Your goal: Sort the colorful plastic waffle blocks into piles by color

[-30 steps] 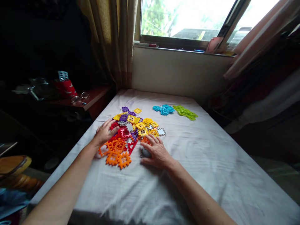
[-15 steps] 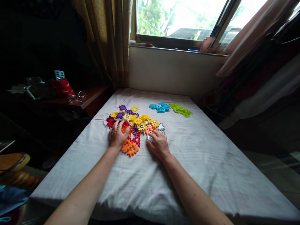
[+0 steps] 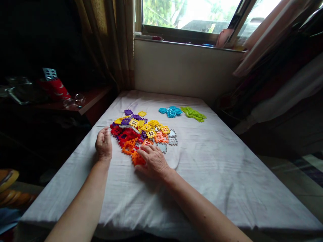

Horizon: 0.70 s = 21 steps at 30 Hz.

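Observation:
Several toothed plastic building tiles lie in a mixed pile. Red tiles (image 3: 128, 135) are on its left, purple tiles (image 3: 136, 117) and yellow tiles (image 3: 152, 125) farther back, grey tiles (image 3: 172, 138) on the right. My left hand (image 3: 103, 145) rests on the cloth just left of the red tiles, its fingers curled together; whatever they hold, if anything, is hidden. Over the near edge of the pile, my right hand (image 3: 152, 161) lies with fingers apart, touching the orange tiles (image 3: 137, 158) and partly covering them.
Blue tiles (image 3: 171, 112) and lime-green tiles (image 3: 193, 114) form separate groups toward the back of the cloth-covered table (image 3: 217, 174). On the left, a dark red side table (image 3: 94, 101) carries a red container (image 3: 59, 90) and eyeglasses (image 3: 74, 99). A window ledge runs behind.
My left hand has moved left off the pile, and its fingers have curled. My right hand has shifted left and nearer, from the grey and coral tiles onto the orange ones. The view has tilted slightly.

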Available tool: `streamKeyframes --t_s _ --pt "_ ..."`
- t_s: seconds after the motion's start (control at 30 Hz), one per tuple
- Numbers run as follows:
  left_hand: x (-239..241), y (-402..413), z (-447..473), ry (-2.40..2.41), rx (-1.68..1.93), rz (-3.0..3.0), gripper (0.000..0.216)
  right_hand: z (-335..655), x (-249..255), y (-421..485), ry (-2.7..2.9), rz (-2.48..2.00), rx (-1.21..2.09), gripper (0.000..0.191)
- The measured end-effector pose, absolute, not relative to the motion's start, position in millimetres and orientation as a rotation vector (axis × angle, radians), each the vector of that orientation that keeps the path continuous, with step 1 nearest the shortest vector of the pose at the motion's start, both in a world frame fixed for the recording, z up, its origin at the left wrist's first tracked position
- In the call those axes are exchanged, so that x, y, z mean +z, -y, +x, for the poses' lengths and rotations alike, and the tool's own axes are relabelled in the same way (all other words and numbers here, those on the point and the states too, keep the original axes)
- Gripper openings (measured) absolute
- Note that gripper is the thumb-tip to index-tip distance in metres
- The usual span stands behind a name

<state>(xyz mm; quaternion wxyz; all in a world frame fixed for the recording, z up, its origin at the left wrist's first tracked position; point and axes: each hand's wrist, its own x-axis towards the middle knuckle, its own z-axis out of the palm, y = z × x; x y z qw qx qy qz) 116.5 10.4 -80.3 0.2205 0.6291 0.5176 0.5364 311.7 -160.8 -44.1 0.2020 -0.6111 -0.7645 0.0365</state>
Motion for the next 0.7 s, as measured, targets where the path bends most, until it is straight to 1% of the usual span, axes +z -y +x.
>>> streamKeyframes --t_s 0.07,0.17,0.2,0.33,0.4,0.47,0.57,0.7 --pt "-77.7 -6.3 124.5 -1.409 1.52 1.668 0.049 307.5 -43.8 156.8 2.149 -1.677 0.125 0.055" --pt "-75.6 -1.1 135.7 -1.362 1.489 1.625 0.049 302.6 -46.7 154.7 2.126 -1.684 0.155 0.044" --pt "-75.4 0.3 137.8 -1.356 1.461 1.644 0.05 301.5 -48.1 154.8 2.108 -1.687 0.154 0.043" --pt "-72.6 6.6 139.2 -1.328 1.394 1.873 0.047 310.1 -51.5 155.3 1.974 -1.613 0.063 0.048" --pt "-69.7 10.0 139.1 -1.276 1.386 2.005 0.044 328.0 -50.1 155.8 1.819 -1.645 -0.035 0.044" --pt "-67.4 12.1 139.9 -1.235 1.365 2.099 0.04 355.1 -47.6 158.4 1.592 -1.801 -0.138 0.04" --pt "-67.9 11.6 142.2 -1.19 1.323 2.183 0.037 399.8 -45.3 167.7 1.224 -2.154 -0.218 0.037" --pt "-72.7 7.9 143.0 -1.171 1.326 2.223 0.035 436.2 -49.2 181.8 0.875 -2.499 -0.129 0.036"
